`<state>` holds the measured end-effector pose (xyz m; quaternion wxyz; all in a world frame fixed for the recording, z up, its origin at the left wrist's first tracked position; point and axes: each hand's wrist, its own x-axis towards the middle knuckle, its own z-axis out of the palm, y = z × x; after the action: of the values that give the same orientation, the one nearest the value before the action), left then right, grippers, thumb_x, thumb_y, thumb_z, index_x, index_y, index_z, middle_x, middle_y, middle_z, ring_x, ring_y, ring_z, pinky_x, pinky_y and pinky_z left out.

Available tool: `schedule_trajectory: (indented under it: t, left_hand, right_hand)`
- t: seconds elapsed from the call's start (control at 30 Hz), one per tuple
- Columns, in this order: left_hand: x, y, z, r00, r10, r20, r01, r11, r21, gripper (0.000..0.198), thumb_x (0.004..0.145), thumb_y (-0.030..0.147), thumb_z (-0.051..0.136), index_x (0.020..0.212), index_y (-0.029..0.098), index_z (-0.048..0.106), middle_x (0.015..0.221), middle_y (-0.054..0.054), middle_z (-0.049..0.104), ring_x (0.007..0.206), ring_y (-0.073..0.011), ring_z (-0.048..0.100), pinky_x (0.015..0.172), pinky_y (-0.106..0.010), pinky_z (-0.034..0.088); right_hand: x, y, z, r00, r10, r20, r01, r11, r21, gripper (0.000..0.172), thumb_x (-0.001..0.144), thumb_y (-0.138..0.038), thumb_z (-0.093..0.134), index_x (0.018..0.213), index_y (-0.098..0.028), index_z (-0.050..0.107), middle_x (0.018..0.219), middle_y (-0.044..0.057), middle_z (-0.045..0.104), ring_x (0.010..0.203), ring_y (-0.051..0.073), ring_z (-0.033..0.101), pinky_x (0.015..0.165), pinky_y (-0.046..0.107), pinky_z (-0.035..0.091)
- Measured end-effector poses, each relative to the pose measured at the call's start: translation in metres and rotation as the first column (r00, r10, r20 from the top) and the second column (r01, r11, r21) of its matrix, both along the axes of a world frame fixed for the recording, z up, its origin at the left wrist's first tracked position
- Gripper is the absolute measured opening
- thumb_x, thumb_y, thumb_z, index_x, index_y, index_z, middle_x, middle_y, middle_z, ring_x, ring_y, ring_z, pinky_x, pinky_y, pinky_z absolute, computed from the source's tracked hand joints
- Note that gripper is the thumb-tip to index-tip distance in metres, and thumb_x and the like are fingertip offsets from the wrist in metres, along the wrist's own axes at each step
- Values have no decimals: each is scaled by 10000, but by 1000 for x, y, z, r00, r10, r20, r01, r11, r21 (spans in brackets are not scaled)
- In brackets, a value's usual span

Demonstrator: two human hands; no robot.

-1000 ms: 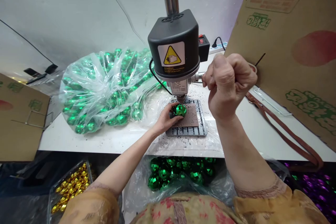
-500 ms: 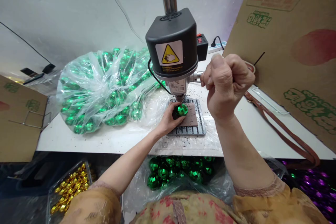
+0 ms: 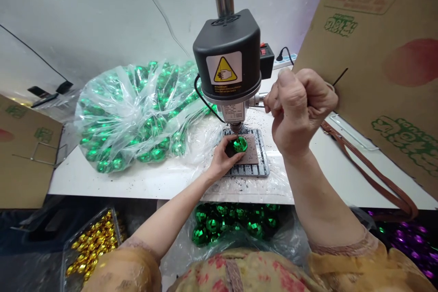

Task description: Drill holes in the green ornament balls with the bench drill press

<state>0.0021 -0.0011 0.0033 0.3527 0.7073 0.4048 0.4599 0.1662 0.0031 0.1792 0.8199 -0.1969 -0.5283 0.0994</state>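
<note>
My left hand (image 3: 224, 159) pinches a shiny green faceted ball (image 3: 240, 144) between thumb and fingers. The ball sits on a brown square pad on the slotted metal base (image 3: 263, 157) of a small drill press (image 3: 228, 59). Directly above the ball is the chuck (image 3: 236, 127); whether a bit touches the ball I cannot make out. Raised at the right of the machine, my right hand (image 3: 297, 109) is closed in a fist around the feed lever (image 3: 262, 97), most of which the fingers hide.
A clear bag of green balls (image 3: 119, 114) lies left of the drill press. More green balls (image 3: 222, 223) are below the table edge, beside gold balls (image 3: 94, 244) in a clear bin and purple balls (image 3: 407, 239). Cardboard boxes (image 3: 386, 54) flank the table; a brown strap (image 3: 369, 173) hangs over it.
The view has shifted slightly, so the machine appears a little further right. The green ball shows a different face between my left fingers. My right hand still grips the lever.
</note>
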Motion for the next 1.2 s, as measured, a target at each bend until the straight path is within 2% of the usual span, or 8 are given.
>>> schedule_trajectory:
  t: [0.13, 0.3, 0.43, 0.63, 0.9, 1.2]
  left_hand:
    - [0, -1, -2, 1000, -11, 18, 10, 1000, 8, 543, 841, 393, 812, 1297, 220, 574, 1305, -113, 663, 1221, -274, 645, 1091, -470, 518]
    - [-1, 0, -5, 999, -12, 36, 14, 999, -34, 546, 848, 432, 807, 1299, 222, 580, 1335, -115, 657, 1250, -274, 633, 1118, -486, 499]
    - [1, 0, -3, 999, 8, 42, -6, 999, -53, 522, 865, 462, 788, 1284, 217, 594, 1325, -119, 666, 1254, -278, 634, 1122, -489, 489]
    - [2, -1, -2, 998, 25, 65, -21, 998, -55, 524, 850, 447, 810, 1267, 215, 593, 1289, -116, 674, 1203, -263, 654, 1081, -463, 516]
    - [1, 3, -7, 997, 6, 72, -3, 999, -43, 527, 844, 466, 814, 1257, 222, 596, 1278, -115, 678, 1200, -269, 655, 1072, -472, 524]
    - [2, -1, -2, 998, 16, 61, -14, 999, -29, 511, 853, 482, 801, 1250, 225, 607, 1266, -102, 679, 1190, -257, 655, 1063, -451, 526]
  right_hand:
    - [1, 0, 1, 1000, 28, -14, -28, 1000, -12, 529, 941, -384, 641, 596, -214, 278, 481, -54, 266, 408, 80, 288, 438, 320, 234]
    - [2, -1, 3, 1000, 11, 2, -10, 998, -64, 541, 926, -445, 644, 588, -222, 286, 494, -52, 269, 412, 91, 301, 419, 327, 257]
    - [1, -1, -1, 999, -28, 30, 29, 999, -43, 523, 945, -429, 617, 612, -228, 268, 502, -48, 261, 422, 98, 301, 422, 327, 272]
    - [-4, -1, -13, 990, -137, 14, 135, 988, 73, 535, 982, -372, 568, 627, -219, 199, 518, -50, 223, 438, 66, 259, 438, 284, 273]
    - [-5, 1, -18, 999, 9, -35, -2, 982, 190, 503, 931, -224, 599, 584, -201, 235, 475, -61, 208, 399, 57, 212, 419, 290, 240]
    - [-4, -3, -27, 1000, -12, -28, 16, 984, 180, 510, 880, -162, 604, 573, -191, 197, 473, -64, 234, 396, 51, 254, 407, 279, 235]
